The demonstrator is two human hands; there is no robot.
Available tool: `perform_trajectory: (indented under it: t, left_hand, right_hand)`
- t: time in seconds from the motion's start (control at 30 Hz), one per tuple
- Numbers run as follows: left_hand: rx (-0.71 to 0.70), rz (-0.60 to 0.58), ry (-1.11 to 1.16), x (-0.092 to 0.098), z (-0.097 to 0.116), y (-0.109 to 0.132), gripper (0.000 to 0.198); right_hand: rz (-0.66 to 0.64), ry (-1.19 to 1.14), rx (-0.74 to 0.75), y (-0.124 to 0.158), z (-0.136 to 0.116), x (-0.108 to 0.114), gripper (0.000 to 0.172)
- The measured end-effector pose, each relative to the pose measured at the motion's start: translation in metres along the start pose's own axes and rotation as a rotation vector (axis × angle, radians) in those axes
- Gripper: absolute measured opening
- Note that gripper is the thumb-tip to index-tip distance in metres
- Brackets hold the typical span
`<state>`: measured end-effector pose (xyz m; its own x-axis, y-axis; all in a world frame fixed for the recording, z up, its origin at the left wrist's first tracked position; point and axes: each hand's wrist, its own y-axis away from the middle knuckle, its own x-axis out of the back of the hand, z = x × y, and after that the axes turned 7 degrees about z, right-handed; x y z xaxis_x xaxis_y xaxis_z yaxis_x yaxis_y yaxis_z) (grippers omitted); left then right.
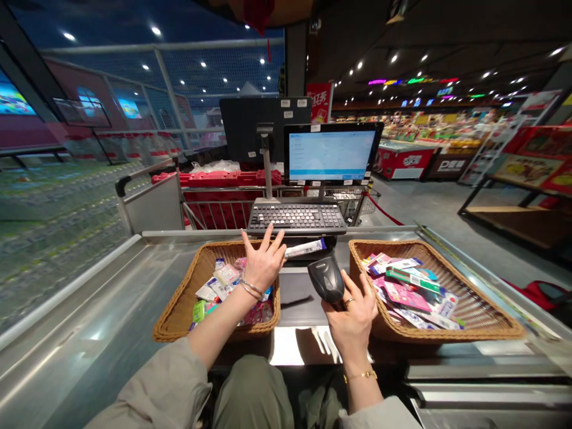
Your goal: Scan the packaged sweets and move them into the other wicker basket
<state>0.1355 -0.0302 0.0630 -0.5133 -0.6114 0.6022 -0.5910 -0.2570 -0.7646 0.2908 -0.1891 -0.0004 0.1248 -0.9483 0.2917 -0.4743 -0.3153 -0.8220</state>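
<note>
The left hand, fingers spread, seems to pinch a long box pointing rightward toward the scanner gripped in the right hand.

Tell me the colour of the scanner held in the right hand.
Black all over. The scanner in the right hand shows best in the head view.

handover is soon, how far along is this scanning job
Likely about midway. Looks done: a pile of packets in the right basket. In hand: right hand grips the scanner, pointed toward a white pack beside the spread left hand. Left: a heap of packets in the left basket.
</note>
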Motion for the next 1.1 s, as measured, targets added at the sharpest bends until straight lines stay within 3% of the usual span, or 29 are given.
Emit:
perform_trajectory:
  t: [1.1]
  left_hand:
    - [-0.013,0.003,0.016,-0.004,0.017,-0.013,0.019]
  right_hand:
    - [-0.017,-0.016,-0.023,-0.003,0.012,0.008,0.017]
